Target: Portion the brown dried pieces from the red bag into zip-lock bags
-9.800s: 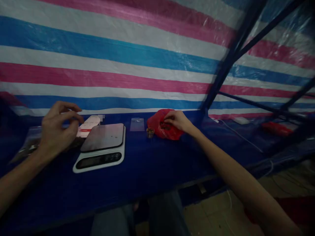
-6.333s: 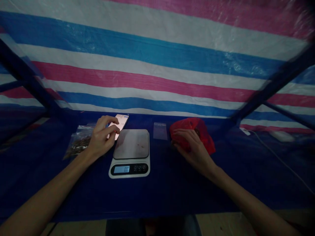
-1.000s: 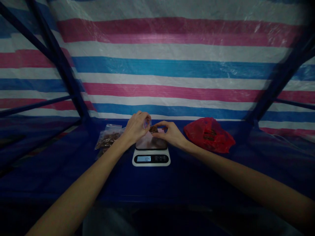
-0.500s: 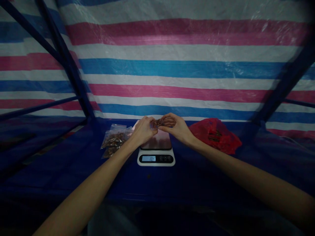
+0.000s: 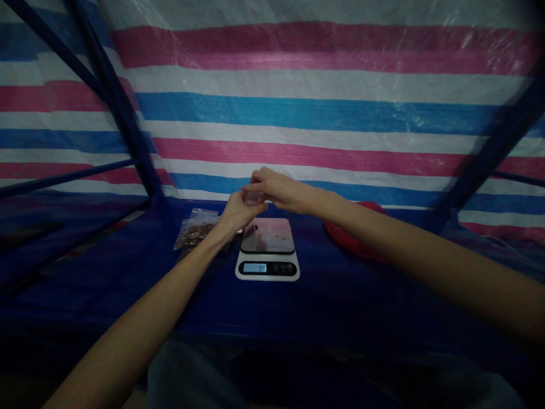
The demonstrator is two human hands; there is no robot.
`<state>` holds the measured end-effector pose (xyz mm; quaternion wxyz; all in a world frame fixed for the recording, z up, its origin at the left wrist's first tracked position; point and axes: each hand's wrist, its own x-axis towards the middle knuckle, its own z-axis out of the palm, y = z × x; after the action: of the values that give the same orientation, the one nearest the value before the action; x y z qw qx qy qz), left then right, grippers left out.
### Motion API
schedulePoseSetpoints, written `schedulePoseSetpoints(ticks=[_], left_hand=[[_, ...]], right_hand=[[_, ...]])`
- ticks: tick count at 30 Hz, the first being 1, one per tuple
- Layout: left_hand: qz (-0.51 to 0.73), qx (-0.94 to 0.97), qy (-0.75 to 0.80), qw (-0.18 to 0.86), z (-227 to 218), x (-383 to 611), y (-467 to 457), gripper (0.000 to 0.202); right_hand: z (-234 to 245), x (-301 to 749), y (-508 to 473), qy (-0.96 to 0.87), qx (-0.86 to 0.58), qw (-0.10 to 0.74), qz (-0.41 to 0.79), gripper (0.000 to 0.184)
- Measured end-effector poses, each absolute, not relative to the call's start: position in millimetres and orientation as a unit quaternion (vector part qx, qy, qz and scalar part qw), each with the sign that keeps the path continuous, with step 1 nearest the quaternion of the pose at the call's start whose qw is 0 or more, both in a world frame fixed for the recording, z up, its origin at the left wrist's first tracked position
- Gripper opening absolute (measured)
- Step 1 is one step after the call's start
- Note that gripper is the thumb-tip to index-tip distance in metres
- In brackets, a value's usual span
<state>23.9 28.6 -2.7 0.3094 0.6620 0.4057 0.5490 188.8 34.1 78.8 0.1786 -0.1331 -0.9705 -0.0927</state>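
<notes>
My left hand (image 5: 237,213) and my right hand (image 5: 272,190) meet above the far left corner of a white kitchen scale (image 5: 267,250). Both pinch a small clear plastic bag (image 5: 254,198) held between them, right hand on top. The scale's dark platform carries only a few small crumbs, and its display (image 5: 255,267) is lit. A red plastic bag (image 5: 353,237) lies to the right of the scale, partly hidden behind my right forearm.
Clear bags of brown pieces (image 5: 196,233) lie left of the scale on the blue-covered table (image 5: 298,301). A striped pink, white and blue tarp (image 5: 298,108) forms the back wall. Dark blue frame bars (image 5: 114,108) slant on both sides.
Both hands have lifted off the scale and shifted slightly left with the small bag. The brown pieces are gone from the platform. The display reading has changed.
</notes>
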Motion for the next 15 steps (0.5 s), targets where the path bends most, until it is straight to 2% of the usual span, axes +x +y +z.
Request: schedulePoseSetpoints(ticks=[3,6,9,11,13,15], left_hand=[[0.576,0.636,0.385,0.341,3.8,22.5,25.2,0.021],[0.592,0.616,0.392,0.342,9.4,21.0,22.0,0.025],[0.606,0.599,0.369,0.37,14.7,18.0,19.1,0.025],[0.619,0.578,0.336,0.413,17.5,15.4,17.2,0.025],[0.619,0.545,0.316,0.468,19.3,12.8,15.4,0.026],[0.609,0.521,0.307,0.513,20.0,10.9,14.3,0.026]], right_hand=[[96.4,185.1,33.5,-0.97,-0.117,0.181,-0.115,0.036],[97.0,197.7,27.2,-0.954,-0.144,0.241,-0.108,0.043],[68.6,225.4,16.2,-0.901,-0.245,0.348,-0.08,0.041],[36.7,247.0,7.6,-0.858,-0.334,0.389,-0.044,0.035],[4.0,266.4,-1.0,-0.845,-0.398,0.356,0.017,0.028],[-20.0,280.0,-9.0,-0.848,-0.444,0.284,0.051,0.023]])
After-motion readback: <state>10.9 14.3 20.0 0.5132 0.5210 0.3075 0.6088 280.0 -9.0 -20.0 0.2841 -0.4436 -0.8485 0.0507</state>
